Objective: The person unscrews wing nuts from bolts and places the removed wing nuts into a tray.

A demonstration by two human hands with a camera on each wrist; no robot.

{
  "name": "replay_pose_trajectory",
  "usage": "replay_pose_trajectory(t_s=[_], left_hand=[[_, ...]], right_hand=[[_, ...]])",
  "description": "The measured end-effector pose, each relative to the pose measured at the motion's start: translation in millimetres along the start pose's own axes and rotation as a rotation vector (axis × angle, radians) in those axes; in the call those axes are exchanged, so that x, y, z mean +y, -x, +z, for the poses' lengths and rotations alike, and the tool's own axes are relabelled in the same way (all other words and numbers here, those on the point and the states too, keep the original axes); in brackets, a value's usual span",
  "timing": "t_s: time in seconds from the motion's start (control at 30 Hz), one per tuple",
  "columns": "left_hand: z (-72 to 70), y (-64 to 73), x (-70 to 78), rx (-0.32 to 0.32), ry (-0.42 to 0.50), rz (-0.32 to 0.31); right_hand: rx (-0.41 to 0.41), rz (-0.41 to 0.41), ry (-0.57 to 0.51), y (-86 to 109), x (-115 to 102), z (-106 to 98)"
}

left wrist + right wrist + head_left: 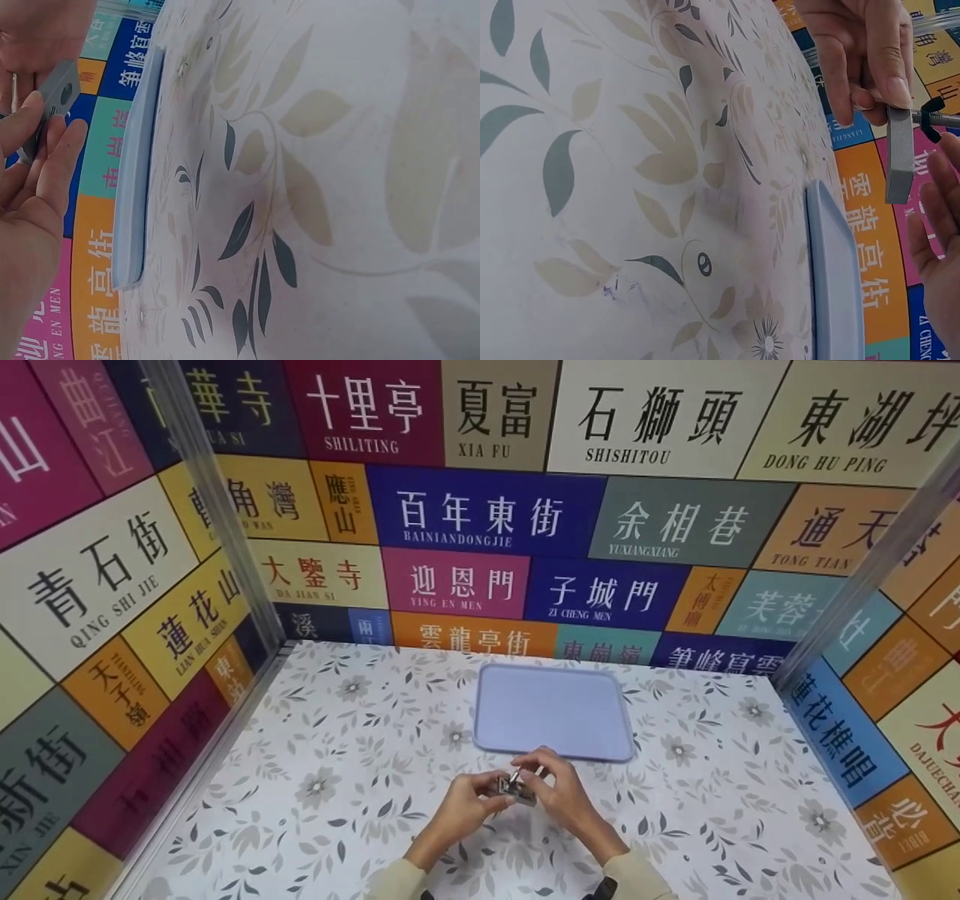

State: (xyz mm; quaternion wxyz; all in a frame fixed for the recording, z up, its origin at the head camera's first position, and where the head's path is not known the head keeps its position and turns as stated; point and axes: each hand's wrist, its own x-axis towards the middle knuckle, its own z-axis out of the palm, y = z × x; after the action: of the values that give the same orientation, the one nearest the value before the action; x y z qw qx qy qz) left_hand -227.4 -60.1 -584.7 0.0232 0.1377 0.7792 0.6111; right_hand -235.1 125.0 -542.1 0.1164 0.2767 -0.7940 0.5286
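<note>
In the head view, both hands meet over the patterned table, just in front of the tray. My left hand grips a small grey metal block between thumb and fingers. A threaded bolt stands out from the block's face, with a black wing nut on it. A round dark mark, like a hole, shows on the block's end in the left wrist view. My right hand has its thumb and index fingertips pinching at the bolt, its other fingers loosely bent; part of this pinch is hidden.
A shallow pale blue tray lies behind the hands. White leaf-patterned cloth covers the table. Walls with coloured sign panels enclose the back and both sides, with clear strips at the corners.
</note>
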Motion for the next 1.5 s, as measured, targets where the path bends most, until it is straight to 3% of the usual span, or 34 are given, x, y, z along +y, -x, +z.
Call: replay_pose_trajectory(t_s=[0.23,0.4,0.63,0.8,1.2,1.5], left_hand=[[-1.7,-0.5,1.7,0.010,-0.015,0.028],[-1.2,-0.4,4.6,0.024,-0.010,0.023],[-1.5,-0.9,2.7,0.025,-0.034,0.040],[-2.5,-1.2,1.6,0.020,-0.044,0.047],[-3.1,1.7,5.3,-0.006,0.011,0.033],[-0.7,2.7,4.4,-0.011,0.020,0.020]], right_hand=[[0.072,0.102,0.099,5.7,28.7,11.4],[0.078,0.101,0.095,6.0,32.3,11.1],[0.115,0.094,0.079,2.9,9.9,12.8],[0.091,0.092,0.036,2.3,-8.5,8.2],[-0.018,0.057,0.004,4.1,-7.7,3.7],[-0.016,-0.007,0.007,0.6,-11.5,3.4]])
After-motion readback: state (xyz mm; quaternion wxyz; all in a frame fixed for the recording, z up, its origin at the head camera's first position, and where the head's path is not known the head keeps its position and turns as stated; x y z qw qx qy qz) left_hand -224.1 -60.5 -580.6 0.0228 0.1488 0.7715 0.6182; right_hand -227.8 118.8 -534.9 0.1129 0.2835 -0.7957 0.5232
